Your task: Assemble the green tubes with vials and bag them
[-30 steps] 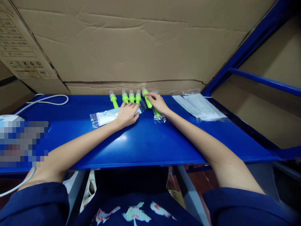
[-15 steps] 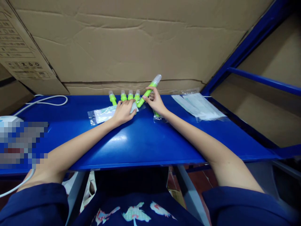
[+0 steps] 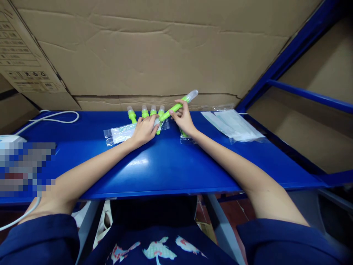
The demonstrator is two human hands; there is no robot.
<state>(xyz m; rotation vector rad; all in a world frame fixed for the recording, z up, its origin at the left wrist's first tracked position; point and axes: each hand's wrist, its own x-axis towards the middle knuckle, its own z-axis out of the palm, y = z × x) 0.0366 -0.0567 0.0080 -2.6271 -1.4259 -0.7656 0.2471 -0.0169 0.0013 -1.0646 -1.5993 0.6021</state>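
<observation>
Green tubes (image 3: 150,112) — blue table (image 3: 171,165).

Right hand (image 3: 184,120) lifts a green tube (image 3: 176,107) (clear-capped) beside left hand (image 3: 145,129).

We count four green tubes with clear caps (image 3: 145,112) in a row, and one more green tube (image 3: 176,106) in our right hand (image 3: 184,120). We count two clear bags, one (image 3: 118,134) under our left hand (image 3: 143,130), one (image 3: 188,139) beside the right wrist. We also count one pile of flat packets (image 3: 234,125) and one white cable (image 3: 55,116).
</observation>
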